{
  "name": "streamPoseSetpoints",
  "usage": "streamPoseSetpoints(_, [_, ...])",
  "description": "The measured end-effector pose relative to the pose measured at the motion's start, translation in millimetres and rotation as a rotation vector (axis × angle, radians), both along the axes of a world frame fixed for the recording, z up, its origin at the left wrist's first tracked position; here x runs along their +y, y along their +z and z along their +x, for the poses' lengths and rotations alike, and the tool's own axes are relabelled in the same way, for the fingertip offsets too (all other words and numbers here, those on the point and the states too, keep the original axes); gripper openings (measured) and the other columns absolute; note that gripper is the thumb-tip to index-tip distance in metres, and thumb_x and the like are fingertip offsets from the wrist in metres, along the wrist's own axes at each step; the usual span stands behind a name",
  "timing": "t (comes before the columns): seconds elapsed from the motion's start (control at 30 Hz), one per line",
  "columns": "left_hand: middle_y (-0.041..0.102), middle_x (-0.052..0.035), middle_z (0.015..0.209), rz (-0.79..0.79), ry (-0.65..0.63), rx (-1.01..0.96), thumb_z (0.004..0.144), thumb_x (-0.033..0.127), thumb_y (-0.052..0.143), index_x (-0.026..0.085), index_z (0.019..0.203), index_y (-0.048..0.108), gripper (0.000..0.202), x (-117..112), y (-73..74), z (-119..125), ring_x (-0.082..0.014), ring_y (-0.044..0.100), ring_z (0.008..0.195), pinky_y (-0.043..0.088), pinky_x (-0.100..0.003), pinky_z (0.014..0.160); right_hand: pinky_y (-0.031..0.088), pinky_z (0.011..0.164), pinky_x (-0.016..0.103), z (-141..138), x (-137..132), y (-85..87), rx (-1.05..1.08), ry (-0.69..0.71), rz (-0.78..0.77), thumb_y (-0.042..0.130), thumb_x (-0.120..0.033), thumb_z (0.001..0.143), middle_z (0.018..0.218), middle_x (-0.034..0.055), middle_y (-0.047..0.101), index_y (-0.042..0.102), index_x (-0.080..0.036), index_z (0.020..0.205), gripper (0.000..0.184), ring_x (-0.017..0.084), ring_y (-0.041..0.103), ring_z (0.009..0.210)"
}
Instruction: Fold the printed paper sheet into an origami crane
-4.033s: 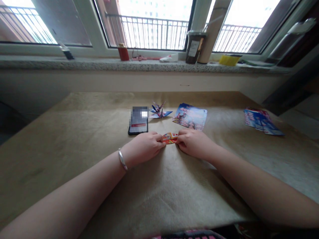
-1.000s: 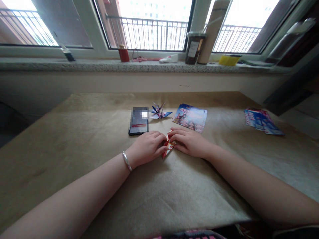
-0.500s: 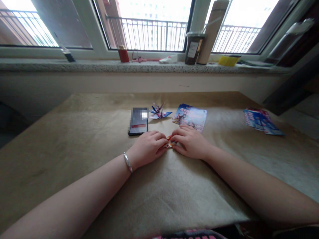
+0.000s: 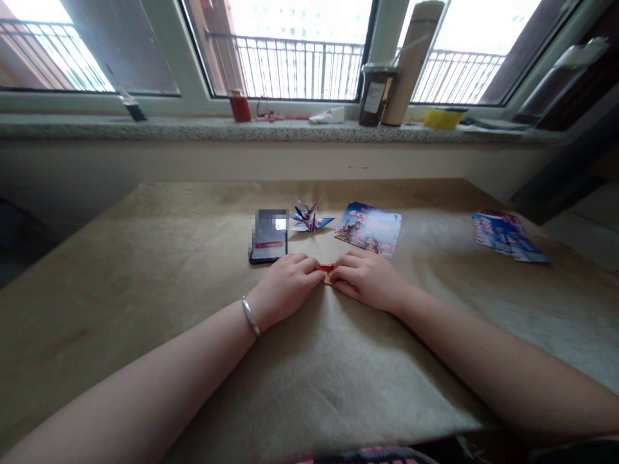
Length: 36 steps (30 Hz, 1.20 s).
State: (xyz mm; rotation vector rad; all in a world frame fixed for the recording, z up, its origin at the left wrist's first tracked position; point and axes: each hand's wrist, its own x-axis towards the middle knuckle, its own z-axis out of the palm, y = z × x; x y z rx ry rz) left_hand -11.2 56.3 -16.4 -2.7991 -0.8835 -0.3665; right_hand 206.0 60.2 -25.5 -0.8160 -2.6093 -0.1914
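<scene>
My left hand (image 4: 287, 285) and my right hand (image 4: 366, 278) meet at the middle of the tan table (image 4: 145, 270). Both pinch a small folded red and orange paper (image 4: 328, 270) pressed low against the tabletop. Only a sliver of the paper shows between the fingertips. A silver bangle sits on my left wrist. Just beyond my left hand lies a dark phone (image 4: 269, 236) with its screen up. A finished blue paper crane (image 4: 309, 218) stands behind the phone's right side.
A stack of blue printed paper squares (image 4: 370, 227) lies past my right hand. More printed sheets (image 4: 505, 235) lie at the far right. The stone windowsill (image 4: 193, 129) holds a red cup (image 4: 239, 104), a dark jar (image 4: 374, 94), a yellow box (image 4: 442, 116).
The paper was a wider strip four seconds ago, stood tilted up a second ago, and now lies flatter and smaller between my fingertips. My hands have drawn closer together.
</scene>
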Motion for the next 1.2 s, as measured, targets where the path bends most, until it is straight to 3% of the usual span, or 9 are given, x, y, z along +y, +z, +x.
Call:
streamPoseSetpoints(0.13, [0.063,-0.0057,0.084,-0.009,-0.024,-0.001,0.092,0.017,0.049,0.016,0.088,0.063,0.015,-1.0,1.3,0.9,-0.0176,0.054,0.078,0.047,-0.031,0.071,0.039,0.069,0.030,-1.4,-2.5,1.8,-0.040,-0.016,0.043,0.050,-0.030,0.092,0.082,0.0049,0.066,0.066,-0.019,0.080,0.023,0.017,0.055,0.078])
streamPoseSetpoints(0.83, [0.064,-0.0055,0.089,-0.067,0.014,-0.034,0.091,0.020,0.050,0.017,0.094,0.066,0.016,-1.8,-0.4,0.4,-0.0172,0.057,0.082,0.049,-0.028,0.073,0.036,0.067,0.031,-6.5,-9.3,2.4,-0.169,-0.115,0.121,0.047,-0.030,0.093,0.082,0.0045,0.067,0.065,-0.018,0.079,0.025,0.017,0.057,0.077])
streamPoseSetpoints(1.2, [0.065,-0.0039,0.089,-0.100,0.007,-0.065,0.090,0.021,0.053,0.023,0.099,0.069,0.019,0.7,-1.6,-3.4,-0.0166,0.058,0.082,0.050,-0.029,0.075,0.038,0.069,0.029,-13.8,-4.4,1.6,-0.078,-0.197,-0.066,0.048,-0.024,0.090,0.084,0.0062,0.065,0.067,-0.017,0.083,0.021,0.018,0.053,0.078])
